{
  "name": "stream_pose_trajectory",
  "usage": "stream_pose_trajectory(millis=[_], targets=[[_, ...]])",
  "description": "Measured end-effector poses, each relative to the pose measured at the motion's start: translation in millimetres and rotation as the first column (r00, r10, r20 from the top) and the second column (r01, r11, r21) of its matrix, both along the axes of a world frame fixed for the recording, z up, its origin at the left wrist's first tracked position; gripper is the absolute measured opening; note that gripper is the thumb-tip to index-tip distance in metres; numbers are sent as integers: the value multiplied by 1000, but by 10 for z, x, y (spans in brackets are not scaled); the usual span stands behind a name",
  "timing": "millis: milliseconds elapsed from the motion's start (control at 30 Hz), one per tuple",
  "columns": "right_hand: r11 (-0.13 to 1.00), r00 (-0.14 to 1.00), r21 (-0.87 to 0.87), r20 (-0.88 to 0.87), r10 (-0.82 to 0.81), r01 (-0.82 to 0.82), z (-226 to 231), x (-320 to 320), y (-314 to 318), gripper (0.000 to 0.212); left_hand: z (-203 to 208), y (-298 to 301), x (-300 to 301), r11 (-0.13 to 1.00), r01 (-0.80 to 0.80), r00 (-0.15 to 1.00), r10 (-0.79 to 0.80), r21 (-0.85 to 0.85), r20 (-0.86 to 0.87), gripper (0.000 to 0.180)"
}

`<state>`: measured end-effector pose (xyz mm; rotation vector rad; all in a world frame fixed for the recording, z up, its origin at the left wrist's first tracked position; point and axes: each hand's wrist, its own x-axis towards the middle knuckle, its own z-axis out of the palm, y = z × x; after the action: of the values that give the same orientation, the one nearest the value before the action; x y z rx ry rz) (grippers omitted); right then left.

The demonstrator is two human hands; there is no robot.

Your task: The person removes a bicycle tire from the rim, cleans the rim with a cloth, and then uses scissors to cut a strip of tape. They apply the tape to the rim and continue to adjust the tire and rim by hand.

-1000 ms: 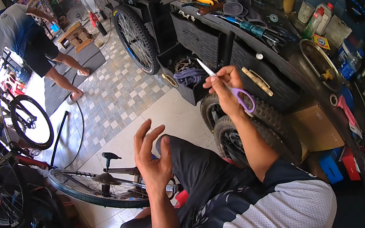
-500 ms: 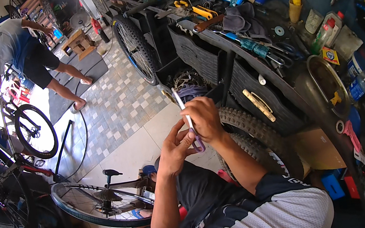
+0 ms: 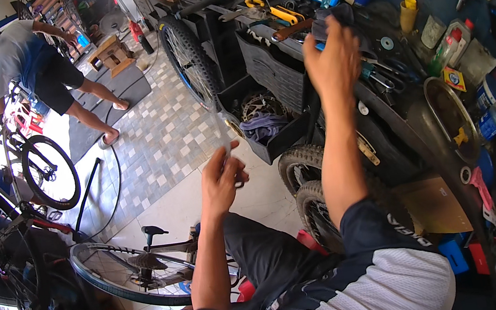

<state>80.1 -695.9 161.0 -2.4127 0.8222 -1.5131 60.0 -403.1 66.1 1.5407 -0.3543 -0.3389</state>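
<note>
My left hand [image 3: 220, 180] is closed around a slim pale tool [image 3: 224, 134]. The upper end is smeared by motion, and a dark loop shows below the fingers. I cannot make out its exact kind. My right hand [image 3: 334, 63] is stretched out over the workbench, fingers extended, with nothing visible in it. Beside its fingertips lies a dark grey cloth [image 3: 339, 11]. A wrench with a brown handle [image 3: 292, 30] lies just left of it. Pliers and other hand tools [image 3: 384, 79] rest to its right, partly hidden by the hand.
An open drawer [image 3: 269, 144] holding chains and cloth juts out below the bench. Bicycle tyres [image 3: 303, 165] stand under it. A bicycle wheel [image 3: 117, 277] lies at lower left. Another person [image 3: 40, 65] holds an upturned bicycle [image 3: 20, 215] at far left. A metal tray [image 3: 447, 120] sits on the bench.
My hands have parted. The right one has let go of the tool and moved up and right over the bench. The left one has moved slightly left, keeping the tool.
</note>
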Motion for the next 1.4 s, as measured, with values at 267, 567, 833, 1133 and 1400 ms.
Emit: stream_pose_trajectory(millis=[267,567,833,1133,1400], targets=[[963,943,225,-326,-73,152,334,120,-708,37,719,-968,607,967,230,970,-218,-110,109,33],[244,493,444,625,605,-862,-94,39,-452,24,874,-1936,848,955,292,945,-278,-58,170,20],[390,661,554,463,590,-736,-158,101,-389,45,912,-2077,798,970,242,909,-217,-25,355,26],[96,509,533,716,478,-840,-150,354,-324,24,937,-2051,871,986,2,785,-107,169,611,23],[144,577,566,740,346,-812,120,602,-489,21,578,-1891,577,988,41,877,-107,148,468,22]])
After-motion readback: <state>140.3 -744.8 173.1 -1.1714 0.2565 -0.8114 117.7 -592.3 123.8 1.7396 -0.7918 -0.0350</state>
